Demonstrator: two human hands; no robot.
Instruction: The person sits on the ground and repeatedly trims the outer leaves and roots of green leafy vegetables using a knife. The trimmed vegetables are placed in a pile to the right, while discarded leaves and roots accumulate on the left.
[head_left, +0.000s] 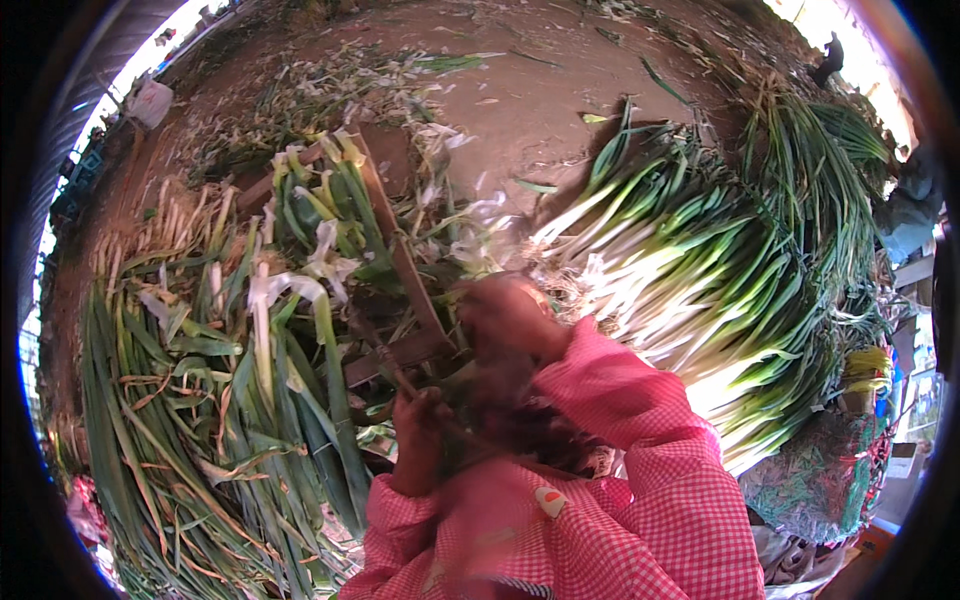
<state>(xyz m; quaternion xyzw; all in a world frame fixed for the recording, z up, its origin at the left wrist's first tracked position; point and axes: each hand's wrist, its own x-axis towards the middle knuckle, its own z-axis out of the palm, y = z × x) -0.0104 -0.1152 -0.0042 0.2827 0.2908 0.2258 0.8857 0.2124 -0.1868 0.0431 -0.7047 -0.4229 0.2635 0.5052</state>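
My left hand (421, 431) is closed around the end of a thin brown rod (386, 360), which slants up and left beside a wooden frame (401, 262). My right hand (514, 315) is motion-blurred, above and right of the left one, near the roots of the cleaned green onions (637, 285); whether it holds anything cannot be told. Untrimmed long green onions (210, 405) with dry leaves lie in a heap to the left. More thick stalks (330, 187) rest on the wooden frame. A dark blurred area lies between my hands and lap.
Peeled leaf scraps (330, 90) litter the earth floor (525, 82) ahead. A mesh-covered bundle (810, 480) stands at the lower right, below more long green leaves (802, 172). A whitish bag (150, 103) is at the far upper left, near dark crates (79, 176).
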